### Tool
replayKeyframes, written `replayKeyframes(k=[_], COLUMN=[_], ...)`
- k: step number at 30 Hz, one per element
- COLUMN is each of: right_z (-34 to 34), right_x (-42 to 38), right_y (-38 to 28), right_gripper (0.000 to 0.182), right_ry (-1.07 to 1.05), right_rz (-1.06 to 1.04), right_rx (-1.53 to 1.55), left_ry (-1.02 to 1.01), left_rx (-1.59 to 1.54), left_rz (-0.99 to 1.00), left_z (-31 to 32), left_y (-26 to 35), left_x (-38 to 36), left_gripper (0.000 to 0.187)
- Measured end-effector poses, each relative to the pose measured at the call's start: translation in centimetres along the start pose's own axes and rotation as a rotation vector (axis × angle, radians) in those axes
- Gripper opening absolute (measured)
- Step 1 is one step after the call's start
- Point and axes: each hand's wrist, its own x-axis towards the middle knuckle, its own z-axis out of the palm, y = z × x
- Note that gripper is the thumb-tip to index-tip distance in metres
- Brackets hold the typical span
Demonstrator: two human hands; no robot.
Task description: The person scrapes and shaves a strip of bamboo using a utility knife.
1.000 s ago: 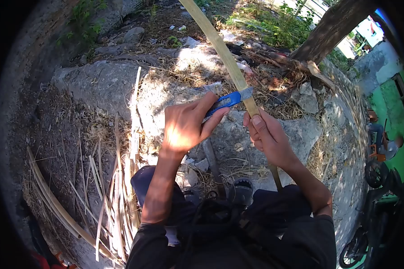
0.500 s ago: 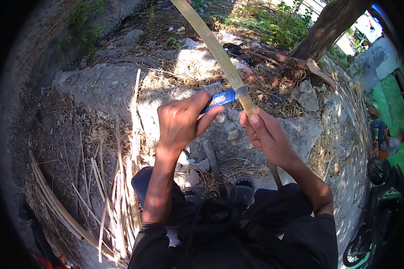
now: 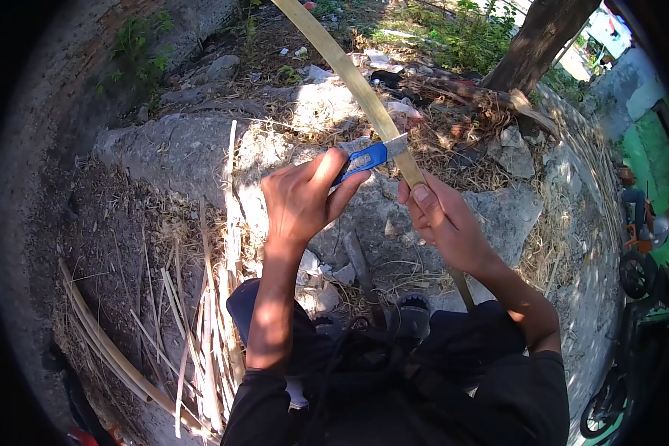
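My left hand (image 3: 302, 195) is closed around a blue utility knife (image 3: 363, 160), its metal blade lying across a long, pale bamboo strip (image 3: 360, 93). That strip runs from the top of the view down past the blade. Just below the blade my right hand (image 3: 444, 221) pinches the strip between thumb and fingers. The lower end of the strip passes under my right forearm, towards my knee.
Thin bamboo strips (image 3: 208, 349) lie in a pile at the lower left, beside longer curved ones (image 3: 115, 357). A stone ledge (image 3: 175, 149) crosses ahead. A tree trunk (image 3: 539, 48) stands upper right; a person and a motorbike are at the far right.
The view has shifted slightly, so the surroundings sit a little farther right. The blade is now tilted a bit more across the strip; both hands keep their holds.
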Motion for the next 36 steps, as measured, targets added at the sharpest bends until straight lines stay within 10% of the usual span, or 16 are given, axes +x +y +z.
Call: replayKeyframes(k=[4, 11, 20, 36], right_z=[0.5, 0.8, -0.1, -0.5], right_x=[-1.2, -1.8, -1.6, -1.3], right_y=[1.7, 2.4, 1.9, 2.2], right_gripper=[0.028, 0.027, 0.03, 0.029], right_ry=[-0.047, -0.108, 0.001, 0.039], right_rz=[-0.04, 0.037, -0.068, -0.042], right_rx=[-0.129, -0.281, -0.256, -0.204], left_ry=[0.283, 0.34, -0.119, -0.205], left_rx=[-0.045, -0.132, -0.275, -0.237], left_rz=[-0.503, -0.447, -0.037, -0.095], left_z=[-1.4, -3.0, -0.4, -0.2], left_y=[-4.6, -5.5, 0.6, 2.0], left_x=[1.0, -2.1, -2.3, -2.2], left_gripper=[0.031, 0.025, 0.029, 0.028])
